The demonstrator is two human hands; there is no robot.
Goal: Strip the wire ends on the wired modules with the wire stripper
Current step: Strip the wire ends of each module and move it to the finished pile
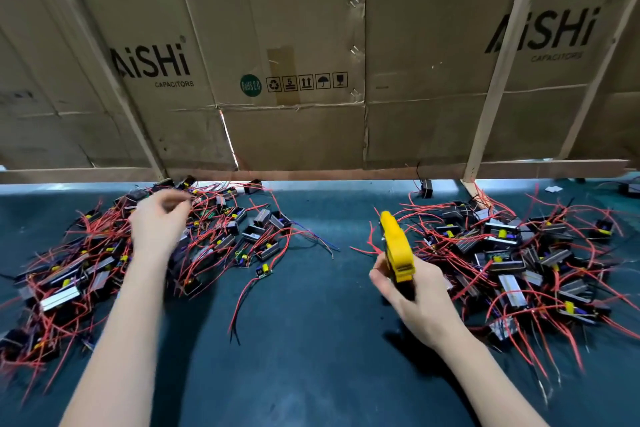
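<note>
Yellow plastic wire stripper [396,246] is held clenched in right hand [412,302]; left hand's [156,222] grip, blurred, cannot be told, over left pile of light, tangle-prone red-wired modules [214,236], best taken by casing.

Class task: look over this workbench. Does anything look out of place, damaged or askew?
Yes. The cardboard backdrop is torn, with a gap showing light near its lower edge. One wired module sits alone by the back rail, apart from both piles.
</note>
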